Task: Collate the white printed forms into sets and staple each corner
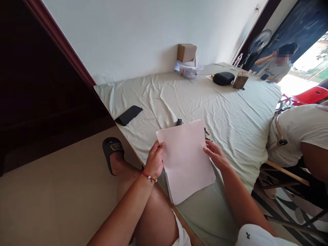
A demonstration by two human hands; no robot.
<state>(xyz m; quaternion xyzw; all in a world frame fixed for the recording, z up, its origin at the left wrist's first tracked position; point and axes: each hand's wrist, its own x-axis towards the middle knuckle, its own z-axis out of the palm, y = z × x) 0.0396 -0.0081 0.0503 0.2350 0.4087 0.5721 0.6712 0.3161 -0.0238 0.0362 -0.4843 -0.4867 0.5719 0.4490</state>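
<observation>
A small stack of pale pinkish paper sheets (188, 160) is held up over the cloth-covered table. My left hand (155, 159) grips the stack's left edge, thumb on top and fingers behind. On the opposite edge my right hand (215, 154) pinches the paper near the upper right, its thumb on the front. The sheets are slightly uneven at the bottom and look blank on the side facing me. Just past the top edge a small black object (179, 122) shows, partly hidden. Dark bits (207, 132) peek out beside the right edge.
A pale green cloth (159, 99) covers the table. On it are a black folded tablet-like case (128, 115), a clear plastic bowl (191, 71), a cardboard box (186, 53), a black case (223, 78) and a brown block (240, 80). People sit at the right side and far end.
</observation>
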